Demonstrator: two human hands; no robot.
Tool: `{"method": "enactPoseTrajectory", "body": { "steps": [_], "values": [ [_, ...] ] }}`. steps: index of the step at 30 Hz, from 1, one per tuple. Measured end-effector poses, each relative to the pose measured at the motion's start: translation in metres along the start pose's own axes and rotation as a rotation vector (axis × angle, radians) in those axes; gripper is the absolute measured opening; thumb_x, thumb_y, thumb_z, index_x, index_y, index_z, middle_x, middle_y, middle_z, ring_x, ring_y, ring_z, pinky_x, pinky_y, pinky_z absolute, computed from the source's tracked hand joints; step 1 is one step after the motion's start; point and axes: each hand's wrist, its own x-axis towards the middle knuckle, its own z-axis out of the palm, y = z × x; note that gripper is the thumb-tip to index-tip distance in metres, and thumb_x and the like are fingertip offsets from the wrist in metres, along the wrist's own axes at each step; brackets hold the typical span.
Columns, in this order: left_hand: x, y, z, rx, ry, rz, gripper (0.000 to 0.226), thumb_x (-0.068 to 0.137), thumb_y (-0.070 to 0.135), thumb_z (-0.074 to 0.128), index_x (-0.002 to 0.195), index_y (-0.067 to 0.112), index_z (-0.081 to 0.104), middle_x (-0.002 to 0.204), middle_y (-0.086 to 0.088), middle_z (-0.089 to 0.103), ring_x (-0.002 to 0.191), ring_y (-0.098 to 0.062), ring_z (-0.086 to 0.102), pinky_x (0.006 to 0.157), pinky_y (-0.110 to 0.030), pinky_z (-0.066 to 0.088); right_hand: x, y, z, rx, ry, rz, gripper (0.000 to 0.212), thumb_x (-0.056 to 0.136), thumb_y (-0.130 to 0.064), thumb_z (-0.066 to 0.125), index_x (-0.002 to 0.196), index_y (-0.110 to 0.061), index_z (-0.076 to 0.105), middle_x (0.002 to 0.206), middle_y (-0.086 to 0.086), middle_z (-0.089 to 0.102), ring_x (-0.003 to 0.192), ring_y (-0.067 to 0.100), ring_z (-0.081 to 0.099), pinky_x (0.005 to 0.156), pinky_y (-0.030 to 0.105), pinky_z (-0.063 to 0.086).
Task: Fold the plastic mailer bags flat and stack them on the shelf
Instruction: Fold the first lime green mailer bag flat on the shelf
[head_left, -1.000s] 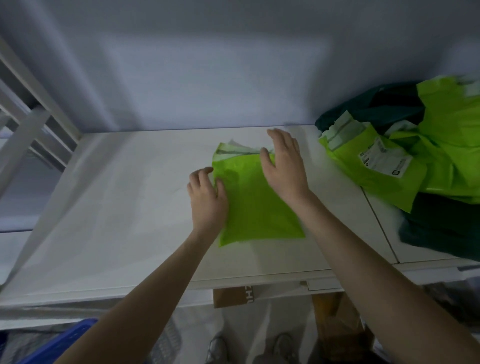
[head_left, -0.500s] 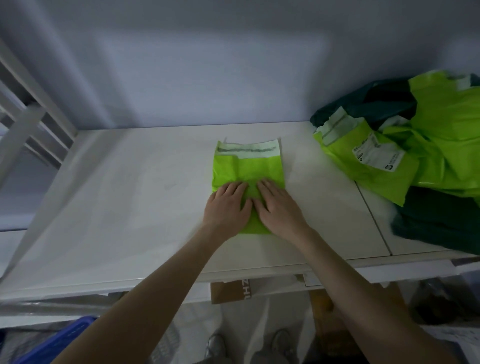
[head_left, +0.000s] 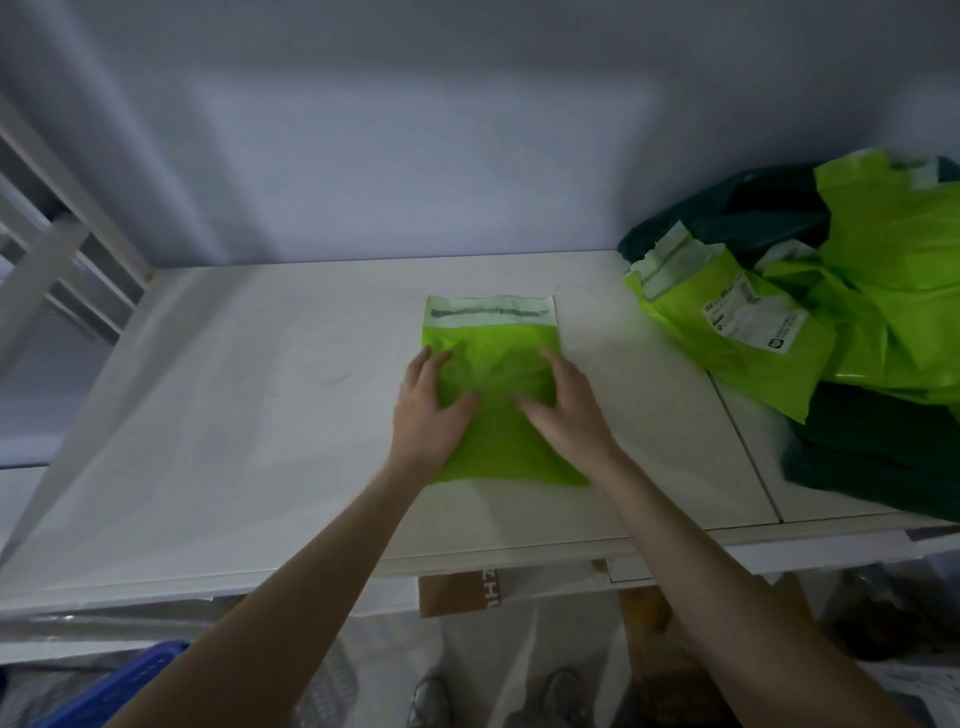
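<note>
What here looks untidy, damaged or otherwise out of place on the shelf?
The pile of mailers at the shelf's right end is a crumpled, overlapping heap of lime and dark green bags, unfolded. The lime mailer under the left hand and right hand lies square, only slightly wrinkled. Nothing looks torn or spilled.

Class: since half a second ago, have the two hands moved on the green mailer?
Yes. The left hand and right hand have slid apart, from touching at the middle towards the mailer's side edges.

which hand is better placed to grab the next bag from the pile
Right. The right hand is nearer the unfolded pile at the shelf's right end; the left hand would have to cross over.
</note>
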Motion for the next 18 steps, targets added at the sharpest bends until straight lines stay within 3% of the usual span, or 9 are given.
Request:
{"method": "enactPoseTrajectory", "body": {
  "steps": [4,9,13,18],
  "values": [
    [0.028,0.012,-0.007,0.304,0.075,0.198,0.050,0.096,0.032,0.039,0.143,0.013,0.036,0.153,-0.004,0.026,0.140,-0.022,0.024,0.113,-0.037,0.020,0.030,-0.007,-0.012,-0.250,0.143,-0.152,0.050,0.099,-0.023,0.039,0.145,-0.009,0.028,0.151,0.008,0.031,0.140,0.020,0.024,0.113,0.029,0.018],
    [0.063,0.012,0.007,0.648,-0.259,0.322,0.053,0.102,0.032,0.025,0.151,0.017,0.010,0.159,0.000,0.004,0.146,-0.017,0.002,0.118,-0.036,0.005,0.067,-0.007,0.011,-0.553,-0.036,-0.323,0.049,0.102,-0.023,0.028,0.147,-0.006,0.022,0.156,0.010,0.019,0.144,0.021,0.016,0.118,0.035,0.013],
    [0.067,-0.003,0.012,0.630,-0.368,0.194,0.052,0.102,0.036,0.022,0.151,0.023,0.009,0.159,0.008,-0.002,0.146,-0.013,-0.005,0.118,-0.036,-0.002,0.071,0.006,0.017,-0.570,-0.109,-0.299,0.049,0.100,-0.020,0.029,0.148,-0.010,0.025,0.157,0.005,0.016,0.145,0.018,0.013,0.117,0.033,0.012],
    [0.071,-0.005,0.012,0.590,-0.381,0.167,0.057,0.102,0.033,0.027,0.151,0.019,0.002,0.158,0.002,-0.008,0.145,-0.013,-0.010,0.117,-0.033,-0.006,0.069,0.006,0.017,-0.399,-0.109,-0.188,0.051,0.101,-0.017,0.028,0.150,-0.013,0.016,0.159,0.005,0.003,0.146,0.017,0.002,0.118,0.030,0.005]
  ]
}}
